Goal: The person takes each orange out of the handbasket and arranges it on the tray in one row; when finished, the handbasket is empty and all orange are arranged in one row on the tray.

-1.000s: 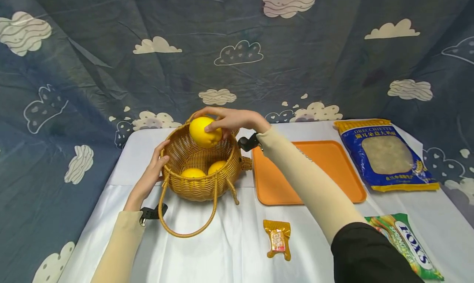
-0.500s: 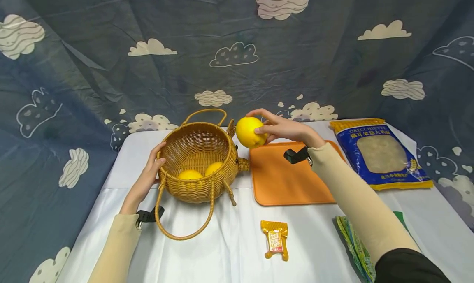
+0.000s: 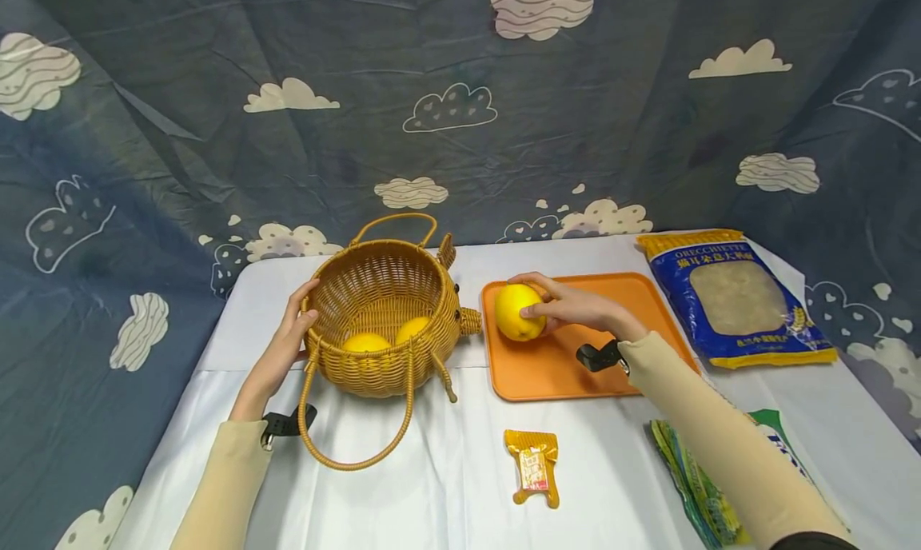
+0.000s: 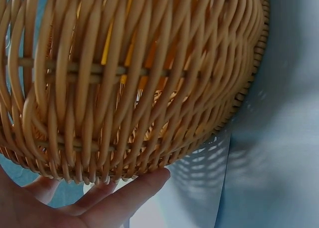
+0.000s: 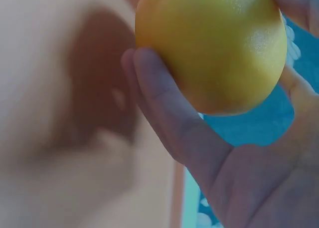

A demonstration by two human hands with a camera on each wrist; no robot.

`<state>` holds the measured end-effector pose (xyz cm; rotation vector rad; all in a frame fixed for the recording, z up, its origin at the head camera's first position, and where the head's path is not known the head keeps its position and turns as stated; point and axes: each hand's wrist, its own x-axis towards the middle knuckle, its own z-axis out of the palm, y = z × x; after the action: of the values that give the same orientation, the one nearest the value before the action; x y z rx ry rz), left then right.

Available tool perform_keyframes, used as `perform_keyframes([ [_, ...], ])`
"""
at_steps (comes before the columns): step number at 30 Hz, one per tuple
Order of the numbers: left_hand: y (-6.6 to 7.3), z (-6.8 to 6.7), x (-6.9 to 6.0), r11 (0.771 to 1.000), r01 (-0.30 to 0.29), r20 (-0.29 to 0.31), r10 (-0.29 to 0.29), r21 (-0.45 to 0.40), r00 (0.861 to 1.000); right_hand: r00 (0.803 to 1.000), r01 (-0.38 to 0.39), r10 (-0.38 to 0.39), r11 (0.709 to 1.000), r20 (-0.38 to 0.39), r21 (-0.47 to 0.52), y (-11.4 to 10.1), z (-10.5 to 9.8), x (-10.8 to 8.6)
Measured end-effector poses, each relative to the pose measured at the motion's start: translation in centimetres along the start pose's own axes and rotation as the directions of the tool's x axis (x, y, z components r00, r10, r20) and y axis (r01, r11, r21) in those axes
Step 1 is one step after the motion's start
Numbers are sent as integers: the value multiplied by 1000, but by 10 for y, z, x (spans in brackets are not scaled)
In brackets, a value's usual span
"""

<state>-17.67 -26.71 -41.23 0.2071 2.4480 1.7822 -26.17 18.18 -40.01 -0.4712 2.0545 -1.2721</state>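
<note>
My right hand (image 3: 572, 306) grips a round, smooth yellow fruit (image 3: 518, 312) above the left part of an orange tray (image 3: 554, 374). In the right wrist view, fingers and thumb (image 5: 172, 101) stand on opposite sides of the fruit (image 5: 219, 53), and a shadow lies on the tray (image 5: 99, 203) beside it. My left hand (image 3: 277, 342) touches the left rim of an animal-shaped wicker basket (image 3: 374, 374) with nearly straight fingers. Two more yellow fruits (image 3: 365, 342) lie inside the basket. In the left wrist view, the left hand's fingers (image 4: 129, 198) rest against the basket's weave (image 4: 149, 98).
A blue-and-yellow orecchiette bag (image 3: 741, 298) lies right of the tray. In front lies a small orange-wrapped snack (image 3: 532, 468). A green packet (image 3: 701, 486) is partly hidden under the right forearm. One basket handle (image 3: 356, 464) hangs toward the front.
My right hand has carried the yellow fruit out of the basket, rightward and then down over the tray. My left hand has stayed at the basket's rim.
</note>
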Motion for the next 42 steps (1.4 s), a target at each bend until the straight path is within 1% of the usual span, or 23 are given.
perform_keyframes([
  [6,-1,0,-1,1000,4,-7,-4,-6,1000,1000,5,-6,997,-13,-73,10,13,2],
  [10,-2,-1,-2,1000,1,-7,-1,-7,1000,1000,10,-11,994,-9,-111,9,19,1],
  [12,-2,-1,-2,1000,-3,-7,2,-7,1000,1000,18,-18,994,4,-108,7,20,0],
  [16,-1,-1,-2,1000,-11,-11,11,-13,1000,999,21,-19,997,26,-78,3,20,0],
  [19,-2,-2,-1,1000,-15,-11,15,-16,1000,1000,15,-13,998,26,-69,3,19,1],
  [25,-1,-3,0,1000,-14,-12,13,-10,1000,998,51,-49,995,26,-86,3,18,4],
  [30,-2,-2,0,1000,-15,-14,15,-6,1000,998,61,-60,993,17,-100,0,18,6],
  [34,-2,-1,-1,1000,-21,-11,21,-12,1000,998,64,-61,991,28,-115,-1,17,6],
  [37,-1,0,0,1000,-25,-9,25,-13,1000,997,74,-71,987,31,-145,-3,14,5],
  [39,-1,1,0,1000,-25,-7,25,-13,1000,996,94,-92,979,17,-180,-8,12,5],
  [42,-1,1,0,1000,-26,-9,26,-13,1000,988,146,-155,964,-24,-221,-21,9,8],
])
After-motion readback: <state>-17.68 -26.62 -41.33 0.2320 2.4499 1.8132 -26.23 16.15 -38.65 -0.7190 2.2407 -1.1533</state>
